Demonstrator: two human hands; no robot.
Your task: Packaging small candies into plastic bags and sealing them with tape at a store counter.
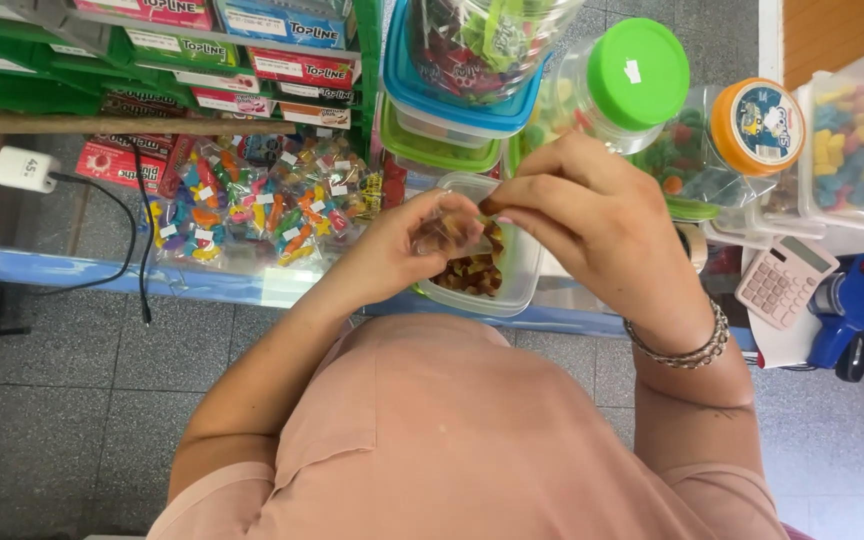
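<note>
Nearest you is your own pink shirt (452, 440), filling the lower middle of the view; your forearms rise out of it toward the counter, the right wrist ringed by a beaded bracelet (687, 345).

Your left hand (407, 250) is curled, fingers and thumb closed around a small clear bag (442, 232) with brownish sweets showing inside; your right hand (592, 215) is bent over from the other side, its fingertips pinched on the top edge of that same bag; both hands meet just above a clear plastic tub (517, 265) that holds more of the brown and orange sweets; the tub stands on the blue counter edge (72, 272), right below your hands.

To the left of the tub lies a heap of small packets of coloured candy (252, 205); a black cable (142, 250) hangs over the counter edge beside them, near a white charger (24, 168).

To your right sit a pink calculator (784, 280) and, touching it, a blue labelling gun (852, 310).

Farther back stand stacked tubs with blue and green lids (452, 110), a jar with a green lid (637, 72), a jar with an orange lid (757, 125) and a clear box of mixed gummies (847, 145); at the far left, green shelving (12, 85) carries rows of flat packs.
</note>
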